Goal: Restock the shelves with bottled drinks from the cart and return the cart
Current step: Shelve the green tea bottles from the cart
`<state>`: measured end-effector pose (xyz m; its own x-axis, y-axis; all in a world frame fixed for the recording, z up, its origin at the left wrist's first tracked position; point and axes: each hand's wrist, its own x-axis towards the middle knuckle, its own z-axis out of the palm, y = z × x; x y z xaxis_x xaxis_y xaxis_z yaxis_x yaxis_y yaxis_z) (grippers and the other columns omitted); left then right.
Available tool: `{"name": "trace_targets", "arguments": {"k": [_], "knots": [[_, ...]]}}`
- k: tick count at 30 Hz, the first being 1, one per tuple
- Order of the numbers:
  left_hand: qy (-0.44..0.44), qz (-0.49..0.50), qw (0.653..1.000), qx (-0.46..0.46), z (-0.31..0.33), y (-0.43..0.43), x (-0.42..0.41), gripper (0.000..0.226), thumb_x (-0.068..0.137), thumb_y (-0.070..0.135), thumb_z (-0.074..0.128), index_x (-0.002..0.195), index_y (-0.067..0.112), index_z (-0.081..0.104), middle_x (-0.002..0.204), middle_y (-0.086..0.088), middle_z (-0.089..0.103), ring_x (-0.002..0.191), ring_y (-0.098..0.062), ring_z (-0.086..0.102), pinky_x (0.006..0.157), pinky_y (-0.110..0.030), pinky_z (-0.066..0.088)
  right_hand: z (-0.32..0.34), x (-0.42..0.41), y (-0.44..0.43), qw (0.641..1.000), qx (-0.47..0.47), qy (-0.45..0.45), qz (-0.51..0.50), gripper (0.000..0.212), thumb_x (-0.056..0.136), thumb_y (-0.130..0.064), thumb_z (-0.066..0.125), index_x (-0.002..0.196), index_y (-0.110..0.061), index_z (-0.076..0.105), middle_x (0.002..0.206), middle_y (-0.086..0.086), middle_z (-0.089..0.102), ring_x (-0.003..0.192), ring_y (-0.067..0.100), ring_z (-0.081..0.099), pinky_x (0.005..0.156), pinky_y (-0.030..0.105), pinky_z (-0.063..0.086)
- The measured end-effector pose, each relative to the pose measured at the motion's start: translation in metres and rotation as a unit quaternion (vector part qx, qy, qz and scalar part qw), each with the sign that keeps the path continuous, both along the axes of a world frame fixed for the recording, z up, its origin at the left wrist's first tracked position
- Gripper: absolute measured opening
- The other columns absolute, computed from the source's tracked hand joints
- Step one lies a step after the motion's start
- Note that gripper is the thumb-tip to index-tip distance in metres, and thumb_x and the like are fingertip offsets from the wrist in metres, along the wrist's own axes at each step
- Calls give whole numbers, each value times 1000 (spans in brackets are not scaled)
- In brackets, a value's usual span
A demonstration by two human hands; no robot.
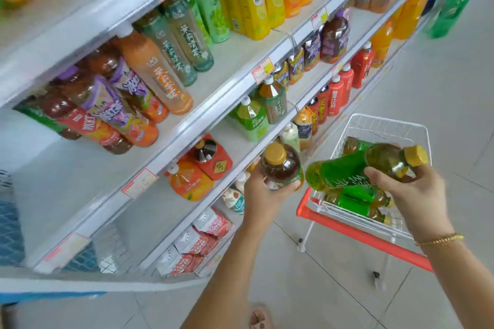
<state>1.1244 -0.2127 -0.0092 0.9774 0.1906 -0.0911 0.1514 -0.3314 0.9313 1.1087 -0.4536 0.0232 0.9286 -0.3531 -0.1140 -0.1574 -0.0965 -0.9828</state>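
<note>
My left hand (263,195) grips a tea bottle (280,165) with a yellow cap, held upright near the front edge of a lower shelf (240,165). My right hand (411,192) holds a second green-labelled tea bottle (355,168) on its side, cap pointing right, above the cart. The white wire cart (385,128) with an orange handle (369,240) stands on the floor at right. Several more green-labelled bottles (358,203) lie inside it.
White shelves (171,128) on the left carry rows of bottled drinks, with bare stretches at their near ends. Boxed cartons (197,243) fill the bottom shelf. Grey tiled floor (334,288) lies below and to the right. A sandalled foot (258,318) shows at the bottom.
</note>
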Motion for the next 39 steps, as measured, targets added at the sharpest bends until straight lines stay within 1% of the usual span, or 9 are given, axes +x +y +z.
{"name": "trace_targets", "arguments": {"k": [2,6,11,15,19,23,29,33,39], "knots": [[0,30,1000,-9,22,31,-17,55,54,27,87,104,20,64,96,7,72,92,-8,68,82,-33,55,23,6,28,999,2,-28,30,42,64,-15,82,102,-17,64,93,3,70,75,3,67,72,20,57],[0,121,990,71,46,89,-60,51,61,18,86,107,16,64,93,8,68,83,-3,63,72,-7,45,39,6,96,993,-14,-57,99,51,60,-17,85,105,-17,63,91,2,70,78,8,68,66,17,55],[-19,236,965,115,66,169,-106,63,48,41,88,100,12,69,91,4,72,90,-13,67,72,1,41,52,-10,184,981,71,-105,145,61,57,-19,82,112,-7,61,101,10,69,83,4,68,73,9,50],[-105,282,938,171,115,224,-122,55,56,16,88,105,16,63,99,13,64,92,3,58,80,5,34,80,-21,257,959,109,-172,197,68,58,-19,87,118,-13,55,115,12,63,101,15,65,84,16,51],[-142,319,911,218,144,278,-119,59,63,8,84,117,9,59,107,1,62,96,-3,55,84,3,31,102,-23,328,929,48,-280,237,66,62,-25,85,121,-18,55,119,-2,59,114,17,57,94,40,49],[-95,324,909,244,148,322,-100,62,65,18,84,120,5,57,113,-12,66,105,-26,60,87,-24,41,113,-7,395,895,-14,-329,302,66,66,-19,84,124,-12,55,121,-8,57,115,14,55,94,41,49],[-98,330,924,170,127,373,-82,59,65,12,83,116,7,54,111,-10,66,96,-21,65,83,-33,53,115,28,477,887,-92,-306,333,67,65,-26,82,122,-10,51,111,0,65,97,11,61,82,23,48],[-119,354,928,19,118,393,-73,54,72,1,77,116,11,48,110,-5,64,93,-4,65,75,-14,54,118,58,526,874,-136,-277,376,60,68,-32,78,118,-9,55,106,4,68,94,17,64,79,26,51],[-131,379,914,52,96,400,-60,61,73,-1,75,127,9,49,109,-3,56,97,-12,54,85,-25,52,88,63,557,892,-51,-216,394,71,69,-24,81,128,-4,48,121,9,62,106,13,57,91,21,44]]}}
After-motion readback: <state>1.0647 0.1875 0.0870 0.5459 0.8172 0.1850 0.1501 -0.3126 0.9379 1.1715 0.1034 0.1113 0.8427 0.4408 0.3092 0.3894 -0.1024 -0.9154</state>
